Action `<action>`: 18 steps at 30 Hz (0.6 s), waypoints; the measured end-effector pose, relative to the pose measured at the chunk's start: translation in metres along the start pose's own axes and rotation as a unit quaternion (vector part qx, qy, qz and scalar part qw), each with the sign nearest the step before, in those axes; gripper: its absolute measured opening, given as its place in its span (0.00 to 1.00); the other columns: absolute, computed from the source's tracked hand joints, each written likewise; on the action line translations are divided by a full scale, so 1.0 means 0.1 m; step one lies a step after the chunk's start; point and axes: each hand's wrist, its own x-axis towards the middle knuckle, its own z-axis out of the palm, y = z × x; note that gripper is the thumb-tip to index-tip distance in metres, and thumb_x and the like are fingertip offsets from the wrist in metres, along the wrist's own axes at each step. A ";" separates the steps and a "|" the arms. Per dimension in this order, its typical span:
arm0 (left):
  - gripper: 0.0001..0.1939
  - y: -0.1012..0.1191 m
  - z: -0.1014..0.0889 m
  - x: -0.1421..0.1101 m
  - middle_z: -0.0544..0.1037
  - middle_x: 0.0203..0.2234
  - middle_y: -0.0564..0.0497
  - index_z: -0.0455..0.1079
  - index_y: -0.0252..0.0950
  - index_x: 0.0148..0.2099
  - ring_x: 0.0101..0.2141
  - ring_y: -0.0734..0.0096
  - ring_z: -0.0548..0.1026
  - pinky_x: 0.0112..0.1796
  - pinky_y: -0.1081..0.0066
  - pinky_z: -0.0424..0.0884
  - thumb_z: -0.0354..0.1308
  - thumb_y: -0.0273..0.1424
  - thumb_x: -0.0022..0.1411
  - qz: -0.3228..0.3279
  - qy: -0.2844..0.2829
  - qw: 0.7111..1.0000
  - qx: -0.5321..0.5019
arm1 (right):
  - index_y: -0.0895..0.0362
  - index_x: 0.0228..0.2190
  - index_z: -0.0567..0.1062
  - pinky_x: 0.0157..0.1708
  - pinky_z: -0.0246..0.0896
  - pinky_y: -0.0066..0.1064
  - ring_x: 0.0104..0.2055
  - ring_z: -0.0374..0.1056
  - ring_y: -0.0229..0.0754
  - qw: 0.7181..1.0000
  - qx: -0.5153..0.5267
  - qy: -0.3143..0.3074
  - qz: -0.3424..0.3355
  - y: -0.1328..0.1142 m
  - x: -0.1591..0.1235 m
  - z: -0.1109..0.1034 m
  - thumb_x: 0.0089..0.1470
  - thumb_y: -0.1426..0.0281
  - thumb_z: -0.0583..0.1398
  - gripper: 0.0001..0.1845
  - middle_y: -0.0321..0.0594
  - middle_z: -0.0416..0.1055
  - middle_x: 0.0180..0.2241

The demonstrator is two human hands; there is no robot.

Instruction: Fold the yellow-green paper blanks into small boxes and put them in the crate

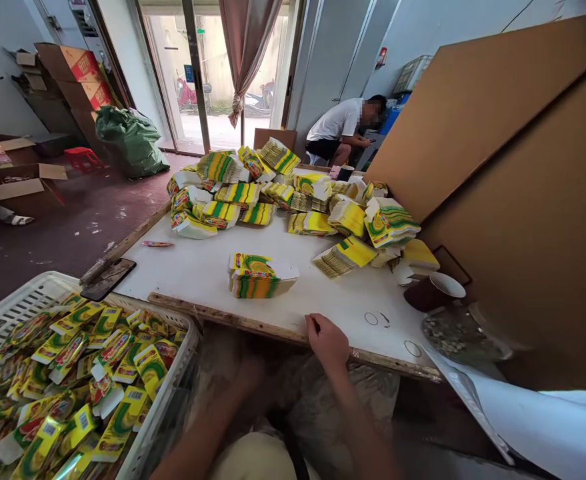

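Note:
My right hand (329, 341) rests at the front edge of the white table (197, 280), its fingers curled together. What they hold, if anything, is too small to make out. Below the tabletop, over my lap, my left hand (247, 375) is smeared by motion and its fingers do not show clearly. A stack of flat yellow-and-green cartons (260, 277) stands on the table just ahead of my hands, apart from both. Farther back lies a heap of similar carton bundles (260, 195), with one bundle (345, 257) nearer on the right.
At left, a white plastic crate (190, 340) holds many folded cartons. A phone (109, 280) and a pen-like item (157, 244) lie on the table's left. Rubber bands (371, 319), a dark cup (433, 292) and large cardboard (513, 200) are at right. A person (340, 127) sits beyond.

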 end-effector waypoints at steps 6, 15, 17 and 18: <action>0.14 -0.04 0.10 -0.06 0.78 0.42 0.40 0.75 0.33 0.43 0.46 0.54 0.72 0.49 0.60 0.63 0.49 0.29 0.61 0.009 -0.016 0.999 0.037 | 0.56 0.38 0.79 0.31 0.51 0.31 0.36 0.72 0.44 1.000 -0.002 -0.007 0.004 0.03 -0.01 0.01 0.63 0.61 0.51 0.19 0.41 0.79 0.37; 0.13 -0.06 0.03 -0.04 0.79 0.39 0.42 0.76 0.35 0.41 0.45 0.54 0.73 0.51 0.59 0.61 0.50 0.29 0.61 0.026 -0.022 0.999 0.019 | 0.57 0.36 0.79 0.33 0.56 0.32 0.36 0.74 0.47 0.999 0.014 0.015 -0.033 0.08 -0.02 0.04 0.64 0.60 0.50 0.21 0.43 0.80 0.36; 0.13 -0.06 0.01 -0.05 0.79 0.39 0.42 0.76 0.35 0.42 0.45 0.54 0.73 0.52 0.58 0.61 0.51 0.30 0.61 0.029 -0.023 0.999 0.009 | 0.57 0.36 0.79 0.32 0.58 0.33 0.36 0.74 0.48 0.998 0.033 0.026 -0.036 0.09 -0.02 0.04 0.64 0.59 0.50 0.22 0.43 0.80 0.36; 0.13 -0.06 0.00 -0.06 0.79 0.39 0.42 0.76 0.35 0.42 0.45 0.53 0.73 0.52 0.58 0.61 0.51 0.30 0.61 0.030 -0.023 0.999 0.001 | 0.57 0.35 0.79 0.32 0.59 0.33 0.36 0.74 0.47 0.998 0.051 0.033 -0.036 0.10 -0.02 0.04 0.64 0.58 0.50 0.22 0.43 0.80 0.35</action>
